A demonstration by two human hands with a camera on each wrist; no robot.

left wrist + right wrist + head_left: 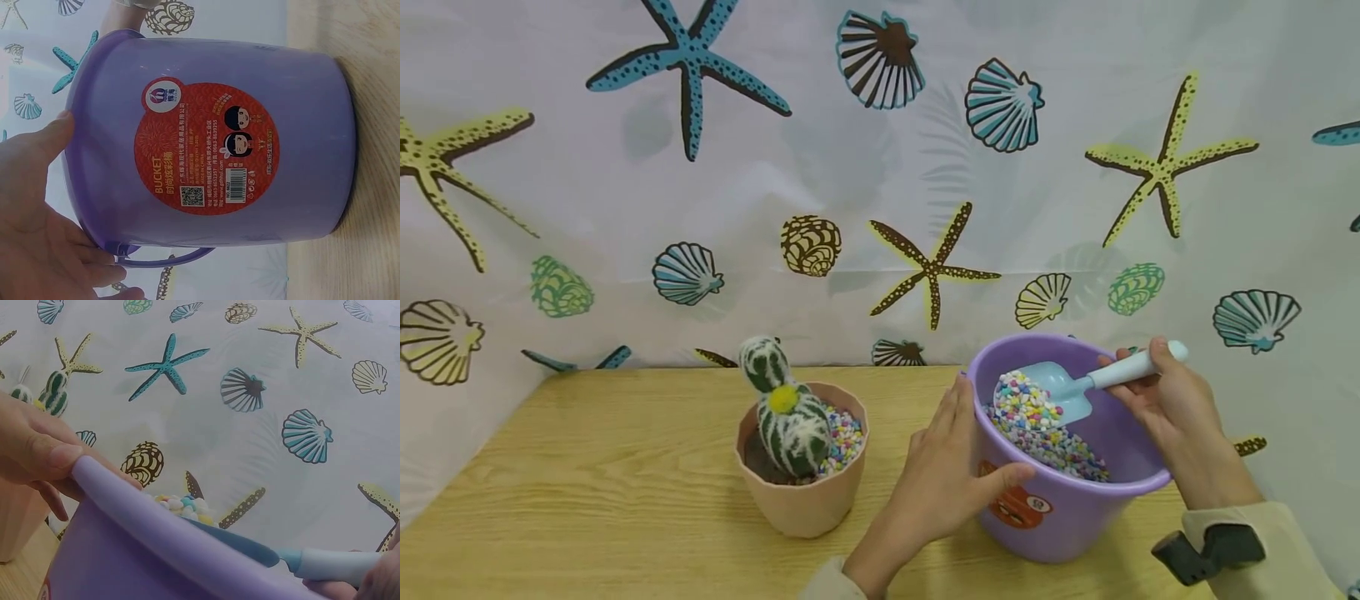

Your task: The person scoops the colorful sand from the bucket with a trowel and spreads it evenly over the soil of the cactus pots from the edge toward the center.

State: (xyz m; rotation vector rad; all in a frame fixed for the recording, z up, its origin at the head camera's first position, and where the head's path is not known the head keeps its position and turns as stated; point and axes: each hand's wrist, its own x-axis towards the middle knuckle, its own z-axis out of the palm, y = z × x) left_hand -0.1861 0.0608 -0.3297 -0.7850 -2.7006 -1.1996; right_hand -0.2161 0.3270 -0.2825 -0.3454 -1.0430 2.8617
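My right hand [1176, 404] grips the pale handle of a light-blue scoop [1078, 404] over the purple bucket [1056, 525]. Small multicoloured pebbles [1026, 402] heap the scoop's blade, and more pebbles lie inside the bucket below it. Against the bucket's left side rests my left hand [936, 475], fingers straight and thumb stretched along the front near the rim. The left wrist view shows this thumb touching the rim beside the bucket's red label [206, 150]. In the right wrist view the scoop [244, 547] shows above the rim, its blade partly hidden.
Left of the bucket, a peach pot [805, 504] holds a fuzzy cactus [797, 433] with a yellow flower; coloured pebbles cover the soil's right part. All stand on a wood-grain table [587, 483]. Behind hangs a white cloth [850, 167] printed with shells and starfish.
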